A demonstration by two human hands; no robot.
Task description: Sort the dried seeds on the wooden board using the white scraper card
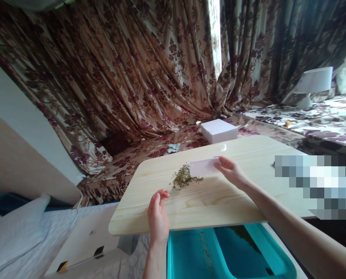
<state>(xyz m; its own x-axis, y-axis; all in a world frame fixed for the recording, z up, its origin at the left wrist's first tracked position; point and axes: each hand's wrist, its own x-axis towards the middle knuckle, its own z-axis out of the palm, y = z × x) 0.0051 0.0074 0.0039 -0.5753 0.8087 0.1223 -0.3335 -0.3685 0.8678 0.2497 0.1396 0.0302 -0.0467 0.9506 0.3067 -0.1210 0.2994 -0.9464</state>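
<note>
My right hand (pixel 229 170) grips the right end of a thin white rectangular card (pixel 204 167) between thumb and fingers. The card's left end meets a loose pile of small green, yellowish and dark bits (pixel 182 177), too small to name. They lie spread on a pale wood-grain tabletop (pixel 219 201). Near the board's front edge, to the lower left of the pile, is my left hand (pixel 158 217). Its fingers are loosely bent, and nothing shows in them.
Below the board's front edge sits a turquoise divided tray (pixel 219 248) with some dark bits in one compartment. Behind the board are a white box (pixel 218 131) and a small folded cloth (pixel 173 148). A white lamp (pixel 314 81) stands far right; a pale carton (pixel 85 240) lies lower left.
</note>
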